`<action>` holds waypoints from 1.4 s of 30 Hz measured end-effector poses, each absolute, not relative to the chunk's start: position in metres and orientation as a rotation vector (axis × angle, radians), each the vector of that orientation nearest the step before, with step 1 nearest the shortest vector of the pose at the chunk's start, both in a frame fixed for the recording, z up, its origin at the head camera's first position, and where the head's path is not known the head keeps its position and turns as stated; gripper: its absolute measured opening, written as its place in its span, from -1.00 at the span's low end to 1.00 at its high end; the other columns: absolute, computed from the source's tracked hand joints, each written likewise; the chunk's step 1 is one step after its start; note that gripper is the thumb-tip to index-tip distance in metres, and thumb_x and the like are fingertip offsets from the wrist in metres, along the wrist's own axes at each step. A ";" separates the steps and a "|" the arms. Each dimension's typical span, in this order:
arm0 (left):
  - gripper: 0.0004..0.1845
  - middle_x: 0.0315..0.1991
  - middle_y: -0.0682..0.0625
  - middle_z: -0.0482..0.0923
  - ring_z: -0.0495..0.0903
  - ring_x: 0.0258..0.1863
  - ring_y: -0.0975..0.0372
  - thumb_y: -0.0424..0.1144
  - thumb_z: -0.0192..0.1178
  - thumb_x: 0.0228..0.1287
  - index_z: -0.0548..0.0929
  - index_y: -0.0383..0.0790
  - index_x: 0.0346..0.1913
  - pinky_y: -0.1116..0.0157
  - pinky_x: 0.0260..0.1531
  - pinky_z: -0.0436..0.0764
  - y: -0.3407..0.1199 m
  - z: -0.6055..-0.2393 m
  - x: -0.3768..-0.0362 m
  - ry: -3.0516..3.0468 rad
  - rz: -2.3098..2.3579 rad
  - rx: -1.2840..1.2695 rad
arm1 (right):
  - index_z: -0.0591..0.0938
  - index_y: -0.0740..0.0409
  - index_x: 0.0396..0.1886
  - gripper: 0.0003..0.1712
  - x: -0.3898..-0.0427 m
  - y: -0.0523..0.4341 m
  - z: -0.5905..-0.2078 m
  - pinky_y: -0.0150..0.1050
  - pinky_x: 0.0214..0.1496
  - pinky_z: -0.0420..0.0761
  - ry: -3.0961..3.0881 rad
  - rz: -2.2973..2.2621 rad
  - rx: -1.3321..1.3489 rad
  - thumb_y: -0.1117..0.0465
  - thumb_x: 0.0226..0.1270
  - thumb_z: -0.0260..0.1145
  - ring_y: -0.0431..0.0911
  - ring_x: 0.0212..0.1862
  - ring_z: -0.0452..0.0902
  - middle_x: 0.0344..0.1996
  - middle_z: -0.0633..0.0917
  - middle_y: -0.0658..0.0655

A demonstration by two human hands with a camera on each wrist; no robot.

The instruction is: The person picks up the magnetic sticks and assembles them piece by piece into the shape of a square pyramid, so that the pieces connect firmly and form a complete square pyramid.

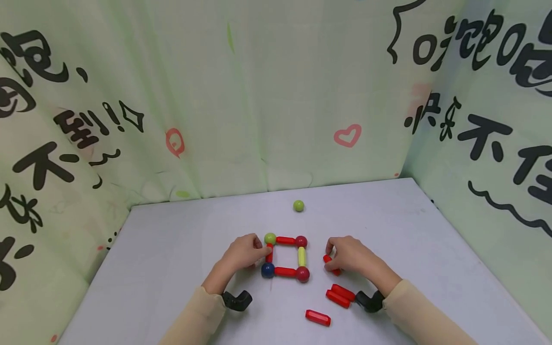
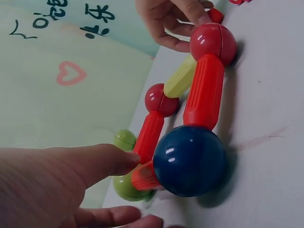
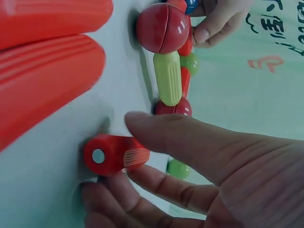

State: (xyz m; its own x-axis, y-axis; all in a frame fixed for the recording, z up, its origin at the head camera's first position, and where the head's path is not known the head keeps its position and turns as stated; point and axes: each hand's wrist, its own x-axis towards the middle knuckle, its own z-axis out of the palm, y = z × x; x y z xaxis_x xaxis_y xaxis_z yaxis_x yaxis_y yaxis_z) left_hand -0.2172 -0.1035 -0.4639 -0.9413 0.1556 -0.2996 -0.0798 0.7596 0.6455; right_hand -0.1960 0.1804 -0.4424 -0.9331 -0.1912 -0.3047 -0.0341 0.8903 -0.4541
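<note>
A square of magnetic rods and balls lies on the table, with a blue ball (image 1: 268, 270), a green ball (image 1: 270, 238), two dark red balls (image 1: 303, 274), red rods (image 1: 285, 272) and one yellow rod (image 1: 302, 257). At its left side, the thumb of my left hand (image 1: 245, 251) touches the left red rod (image 2: 145, 176); the other fingers lie below, partly hidden. Right of the square, my right hand (image 1: 350, 254) pinches a loose red rod (image 3: 114, 154) between thumb and fingers, close to the table. A metal end of this rod faces the right wrist camera.
Two red rods (image 1: 338, 298) lie side by side near my right wrist. Another red rod (image 1: 318, 317) lies closer to me. A single green ball (image 1: 298, 206) sits near the table's back edge. Printed curtains (image 1: 267, 96) stand behind and beside the white table (image 1: 172, 268).
</note>
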 end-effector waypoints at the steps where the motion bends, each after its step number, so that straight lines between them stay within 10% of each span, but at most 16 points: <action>1: -0.62 -0.37 -0.03 0.58 0.59 -0.54 0.19 -0.01 0.38 0.33 0.58 -0.25 -0.05 0.30 -0.46 0.57 -0.103 -0.465 -0.219 2.598 1.034 0.058 | 0.63 0.14 -0.15 -0.70 -0.196 0.180 -0.443 -0.28 -0.40 0.54 2.706 -0.644 -0.171 0.23 0.18 0.55 -0.11 -0.52 0.52 -0.57 0.61 0.05; 6: -0.38 -0.28 -0.06 0.60 0.63 -0.56 0.20 -0.15 0.42 0.31 0.42 -0.30 0.32 0.29 -0.44 0.69 -0.101 -0.471 -0.226 2.487 1.193 0.084 | 0.64 0.10 0.00 -0.66 -0.195 0.175 -0.448 -0.29 -0.39 0.54 2.703 -0.731 -0.237 0.30 0.23 0.47 -0.10 -0.49 0.48 -0.52 0.57 0.05; 14: -0.41 -0.24 -0.08 0.60 0.63 -0.55 0.18 -0.24 0.43 0.29 0.43 -0.28 0.30 0.31 -0.52 0.69 -0.097 -0.473 -0.223 2.458 1.249 0.091 | 0.57 0.03 0.34 -0.44 -0.200 0.161 -0.453 -0.31 -0.41 0.46 2.709 -0.782 -0.243 0.29 0.34 0.39 -0.12 -0.52 0.39 -0.59 0.51 0.06; 42: -0.30 -0.26 -0.09 0.55 0.59 -0.57 0.18 -0.23 0.49 0.22 0.41 -0.39 0.33 0.34 -0.61 0.65 -0.087 -0.474 -0.211 2.528 1.258 -0.001 | 0.66 0.12 0.05 -0.74 -0.187 0.153 -0.440 -0.30 -0.39 0.46 2.587 -0.837 -0.231 0.20 0.41 0.27 -0.10 -0.50 0.45 -0.55 0.56 0.07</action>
State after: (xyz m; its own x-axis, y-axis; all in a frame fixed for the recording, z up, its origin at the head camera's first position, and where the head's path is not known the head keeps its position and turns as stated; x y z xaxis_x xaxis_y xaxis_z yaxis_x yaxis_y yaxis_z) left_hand -0.2112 -0.0868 -0.4739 -0.9499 0.1386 -0.2801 -0.1397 0.6132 0.7775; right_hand -0.1870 0.1532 -0.4395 -0.9024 -0.2766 -0.3303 -0.0307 0.8060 -0.5911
